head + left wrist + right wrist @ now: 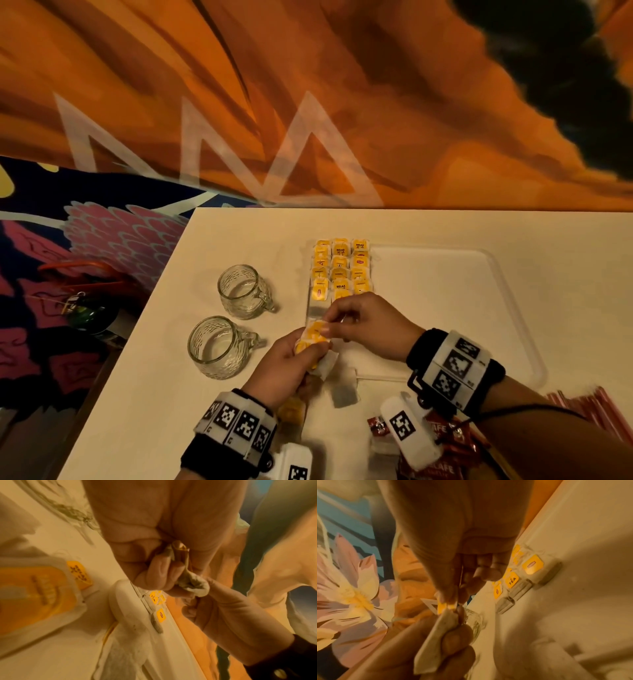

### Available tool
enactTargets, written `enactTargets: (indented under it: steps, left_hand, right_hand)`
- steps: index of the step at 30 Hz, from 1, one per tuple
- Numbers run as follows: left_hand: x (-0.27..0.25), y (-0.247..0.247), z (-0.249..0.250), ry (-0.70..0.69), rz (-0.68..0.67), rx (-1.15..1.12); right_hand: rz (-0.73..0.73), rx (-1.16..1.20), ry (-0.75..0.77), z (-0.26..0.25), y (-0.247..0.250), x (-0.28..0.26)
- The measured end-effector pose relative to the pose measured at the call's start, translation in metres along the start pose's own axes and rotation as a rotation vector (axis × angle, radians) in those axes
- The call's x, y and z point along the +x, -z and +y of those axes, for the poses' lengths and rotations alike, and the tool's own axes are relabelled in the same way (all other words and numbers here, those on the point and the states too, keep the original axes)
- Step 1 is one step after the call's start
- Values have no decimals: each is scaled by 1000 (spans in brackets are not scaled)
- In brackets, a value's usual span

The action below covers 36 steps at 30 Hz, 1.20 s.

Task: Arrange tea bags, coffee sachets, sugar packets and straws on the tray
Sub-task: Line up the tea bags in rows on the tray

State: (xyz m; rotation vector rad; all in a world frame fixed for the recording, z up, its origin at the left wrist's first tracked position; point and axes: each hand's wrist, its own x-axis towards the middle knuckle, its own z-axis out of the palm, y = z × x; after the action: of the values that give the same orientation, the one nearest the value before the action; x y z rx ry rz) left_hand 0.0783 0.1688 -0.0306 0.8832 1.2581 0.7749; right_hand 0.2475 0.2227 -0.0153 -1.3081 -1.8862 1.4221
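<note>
Tea bags with yellow tags (pixel 340 267) lie in three columns at the left end of the clear tray (pixel 496 267). Just in front of them, my left hand (pixel 310 346) grips a small bunch of tea bags (pixel 313 337). My right hand (pixel 334 325) pinches the yellow tag (pixel 443 607) of one tea bag at the top of that bunch. In the left wrist view my fingers (pixel 154 574) curl round a crumpled tea bag (pixel 193 585). The right wrist view shows the held tea bag (pixel 435 635) and the laid rows (pixel 532 566).
Two glass mugs (pixel 241 291) (pixel 219 346) stand left of the tray. Loose tea bags (pixel 344 394) lie near the table's front. Red coffee sachets (pixel 442 431) and red-striped straws (pixel 582 407) sit at the front right. The table edge (pixel 161 274) runs along the left.
</note>
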Motion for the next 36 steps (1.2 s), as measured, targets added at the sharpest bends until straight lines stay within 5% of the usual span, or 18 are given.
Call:
enactTargets:
  steps: [5,10,18,30,36]
  left_hand:
    - [-7,7,-3,-49,8,71]
    - [-11,17,-8,-18,66,-53]
    - [-13,37,-3,34,107,-131]
    - [-2,44,-11,18,104,-103]
    - [7,37,-6,-46,134,-225]
  right_hand:
    - [82,46,1,-6,11,1]
    - [232,-223,5,-9,24,15]
    - [-104,-433,-98,3,0,35]
    - [85,-442,-156,19,3,68]
    - [65,-346,131,-7,-3,33]
